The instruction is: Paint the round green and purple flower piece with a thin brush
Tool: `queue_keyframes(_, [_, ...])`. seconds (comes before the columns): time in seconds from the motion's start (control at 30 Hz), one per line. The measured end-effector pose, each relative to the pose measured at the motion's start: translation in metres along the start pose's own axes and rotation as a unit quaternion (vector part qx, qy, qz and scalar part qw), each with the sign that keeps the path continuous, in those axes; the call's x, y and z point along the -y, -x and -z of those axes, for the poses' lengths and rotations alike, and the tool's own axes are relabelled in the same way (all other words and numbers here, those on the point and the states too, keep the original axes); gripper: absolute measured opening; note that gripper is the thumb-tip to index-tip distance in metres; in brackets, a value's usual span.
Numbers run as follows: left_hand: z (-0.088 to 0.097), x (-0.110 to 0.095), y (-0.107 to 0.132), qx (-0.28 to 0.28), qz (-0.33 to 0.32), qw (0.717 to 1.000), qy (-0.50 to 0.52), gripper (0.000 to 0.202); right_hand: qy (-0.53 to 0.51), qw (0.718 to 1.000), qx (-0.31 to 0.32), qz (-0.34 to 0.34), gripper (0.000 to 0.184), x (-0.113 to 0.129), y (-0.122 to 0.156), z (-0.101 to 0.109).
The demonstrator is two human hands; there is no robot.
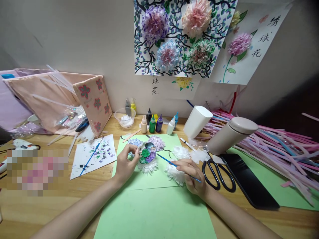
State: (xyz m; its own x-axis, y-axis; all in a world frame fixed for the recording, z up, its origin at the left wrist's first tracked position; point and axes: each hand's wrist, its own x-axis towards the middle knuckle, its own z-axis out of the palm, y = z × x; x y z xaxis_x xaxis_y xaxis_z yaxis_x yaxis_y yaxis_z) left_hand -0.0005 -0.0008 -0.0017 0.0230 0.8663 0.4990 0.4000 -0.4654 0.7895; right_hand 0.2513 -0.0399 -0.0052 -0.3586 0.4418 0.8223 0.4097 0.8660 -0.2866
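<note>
My left hand (128,162) grips the edge of a small round paint palette (147,154) smeared with green, purple and dark paint. Between the fingers of my right hand (193,174) is a slim blue paintbrush (174,164), its tip pointing left at the palette's right side. Below the palette, partly covered by it, is a white paper flower (149,167). A lavender paper flower (157,142) and a bluish one (135,142) show behind it. Two more white flowers lie to the right, one (181,152) farther back and one (174,175) beside my right hand. Green paper (152,212) lies beneath everything.
Several paint bottles (152,124) and a clear bowl (124,119) stand at the back. Scissors (218,176), a black phone (251,182) and a leaning tumbler (231,134) are right. Left lies paint-stained paper (99,154) with another brush (91,157), near a fabric box (93,103).
</note>
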Motion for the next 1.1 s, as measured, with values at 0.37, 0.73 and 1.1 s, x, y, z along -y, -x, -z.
queue_keyframes(0.37, [0.0008,-0.0008,0.0002,0.002,0.001,1.000,-0.002,0.012,-0.010,1.000,0.004,-0.008,0.026,0.0019,-0.0024,0.0007])
queue_keyframes(0.73, [0.0005,0.0006,0.0001,-0.009,-0.004,1.000,-0.010,0.010,0.002,1.000,-0.001,0.000,0.024,0.0039,-0.0049,0.0004])
queue_keyframes(1.1, [0.0016,0.0000,-0.0013,-0.010,-0.009,1.000,-0.014,0.007,0.003,1.000,-0.001,0.007,0.024,0.0019,-0.0042,-0.0005])
